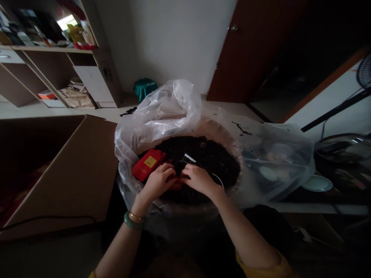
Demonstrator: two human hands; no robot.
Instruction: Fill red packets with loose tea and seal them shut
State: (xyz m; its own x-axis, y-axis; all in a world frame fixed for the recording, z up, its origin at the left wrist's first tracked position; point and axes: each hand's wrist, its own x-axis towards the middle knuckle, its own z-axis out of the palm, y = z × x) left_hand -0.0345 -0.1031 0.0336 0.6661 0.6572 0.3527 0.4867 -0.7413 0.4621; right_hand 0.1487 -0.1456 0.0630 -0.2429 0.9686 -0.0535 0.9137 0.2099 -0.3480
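The left hand (160, 177) and the right hand (198, 179) meet over a round tub lined with a clear plastic bag (124, 135), which holds dark, loose, shredded-looking material (203, 154). Both hands have their fingers bent inward and their tips nearly touching, and they appear to pinch a small red packet (176, 186) between them. It is largely hidden under the fingers, so how firmly each hand grips it cannot be told.

A larger flat, rectangular red packet with a yellow label (150, 161) lies on the dark material just beyond and to the outer side of the left hand, close to its fingers. Its long axis slants from near the tub's left rim up and inward, away from the person. The left hand is clearly the nearer one; the right hand is on the far side of the left from it.

Just ahead of the right hand's fingers is a small white strip (189, 157), and a thin white curved edge (219, 180) shows beside that hand's wrist. Left of the left hand, beyond the tub, stands an open brown cardboard box (87, 166).

The yellow label bears small dark printing, and paler marks show on the red below it; neither can be read. The light lettering on the teal bag (145, 88), beyond the tub ahead of the hands, is too small to make out.
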